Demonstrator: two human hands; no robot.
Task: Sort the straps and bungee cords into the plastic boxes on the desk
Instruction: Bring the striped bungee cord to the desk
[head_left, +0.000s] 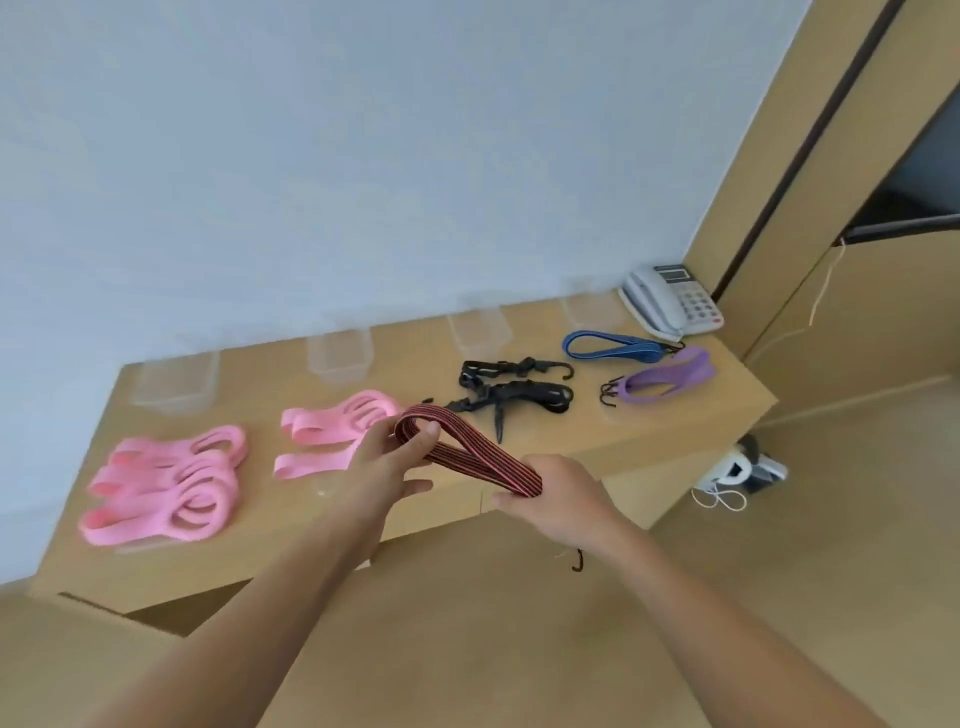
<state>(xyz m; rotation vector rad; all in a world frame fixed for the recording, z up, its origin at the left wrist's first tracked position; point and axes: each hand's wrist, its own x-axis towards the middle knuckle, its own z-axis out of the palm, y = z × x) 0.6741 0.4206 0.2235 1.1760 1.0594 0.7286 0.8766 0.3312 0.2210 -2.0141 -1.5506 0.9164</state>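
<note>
**Wooden surface (675, 415) under a pale wall (363, 156), striped cord in both hands**

Head view: four clear plastic boxes stand in a row along the back edge of the surface, against the wall: one near the left back corner (174, 382), two in the middle (340, 356) (478, 332), and one towards the right (592, 312). All are blurred, and what they hold cannot be told. A grey telephone (670, 304) sits in the right back corner.

A heap of pink straps (161, 488) lies near the left front corner, with a second pink heap (332, 431) just right of it. Black straps with hooks (514, 389) lie mid-surface. A blue bungee cord (613, 347) and a purple strap (670, 379) lie towards the right edge, just in front of the telephone.

A red-and-black striped bungee cord (467, 452), folded into a loop, is held in the air over the front edge. The left hand (384, 467) has the folded bend in its grip, thumb pressed on top and fingers curled below. The right hand (561, 499) has its grip closed round the other end. A dark hook (576, 560) hangs below that hand.
</note>
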